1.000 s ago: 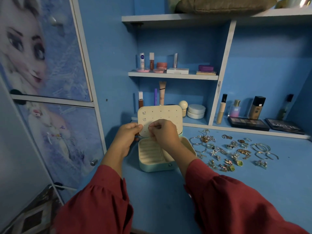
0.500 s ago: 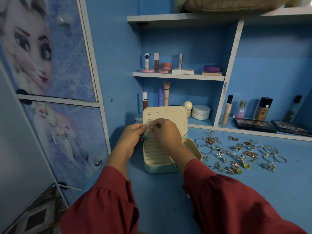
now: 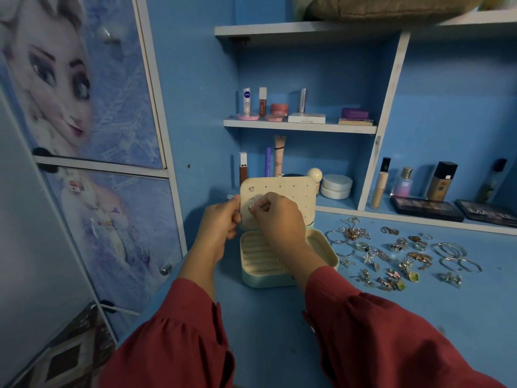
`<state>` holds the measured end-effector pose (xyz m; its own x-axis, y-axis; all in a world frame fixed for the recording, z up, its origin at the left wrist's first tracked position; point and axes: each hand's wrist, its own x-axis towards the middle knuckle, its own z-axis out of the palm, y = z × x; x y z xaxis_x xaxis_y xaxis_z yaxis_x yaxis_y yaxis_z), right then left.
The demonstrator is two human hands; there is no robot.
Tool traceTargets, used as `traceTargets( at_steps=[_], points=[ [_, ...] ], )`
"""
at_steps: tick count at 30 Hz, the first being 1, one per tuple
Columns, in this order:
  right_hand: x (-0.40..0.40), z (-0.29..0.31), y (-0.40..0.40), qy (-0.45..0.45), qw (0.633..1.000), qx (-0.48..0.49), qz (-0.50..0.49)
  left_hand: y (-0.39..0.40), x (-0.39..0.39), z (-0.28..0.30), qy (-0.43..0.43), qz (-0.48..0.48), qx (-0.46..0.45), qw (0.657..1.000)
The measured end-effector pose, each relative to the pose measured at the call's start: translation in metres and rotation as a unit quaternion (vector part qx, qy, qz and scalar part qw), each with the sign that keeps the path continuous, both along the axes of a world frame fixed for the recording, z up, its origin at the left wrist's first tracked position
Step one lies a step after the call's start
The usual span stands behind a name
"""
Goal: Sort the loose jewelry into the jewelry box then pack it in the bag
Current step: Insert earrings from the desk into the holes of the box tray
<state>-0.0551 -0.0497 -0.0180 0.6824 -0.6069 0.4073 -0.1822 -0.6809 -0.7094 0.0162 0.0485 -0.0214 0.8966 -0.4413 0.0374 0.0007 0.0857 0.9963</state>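
Observation:
A small pale-green jewelry box [image 3: 251,278] stands open on the blue desk, its cream lid [image 3: 291,194] upright and dotted with earring holes. Two small earrings [image 3: 251,189] sit in the lid's left column. My left hand [image 3: 221,225] grips the lid's left edge. My right hand [image 3: 275,219] pinches a small earring [image 3: 250,209] against the lid below those two. Loose jewelry [image 3: 391,256], rings, bangles, earrings and a chain, lies spread on the desk to the right of the box. No bag is in view.
Shelves behind the box hold cosmetics: tubes [image 3: 279,155], a white jar [image 3: 335,186], bottles [image 3: 442,180] and dark palettes [image 3: 425,208]. A wardrobe door [image 3: 84,107] with a cartoon picture stands at the left. Bare blue desk surface [image 3: 265,331] lies between my sleeves.
My hands stay on the lid, with the right fingers shifting slightly lower on the left hole column. The camera view has moved a little.

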Motion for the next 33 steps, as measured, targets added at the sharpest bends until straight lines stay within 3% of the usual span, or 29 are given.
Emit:
traceTargets(
  at_steps=[21, 28, 33],
  points=[
    [-0.006, 0.001, -0.001, 0.018, 0.996, -0.082, -0.003, 0.011, 0.009, -0.001, 0.184, -0.116, -0.068, 0.974],
    [-0.042, 0.019, -0.027, 0.063, 0.983, -0.110, 0.133, 0.015, 0.010, 0.001, 0.220, -0.142, -0.086, 0.961],
    [-0.086, 0.032, -0.060, 0.169, 0.964, -0.111, 0.173, 0.015, 0.009, 0.001, 0.249, -0.152, -0.069, 0.954]
  ],
)
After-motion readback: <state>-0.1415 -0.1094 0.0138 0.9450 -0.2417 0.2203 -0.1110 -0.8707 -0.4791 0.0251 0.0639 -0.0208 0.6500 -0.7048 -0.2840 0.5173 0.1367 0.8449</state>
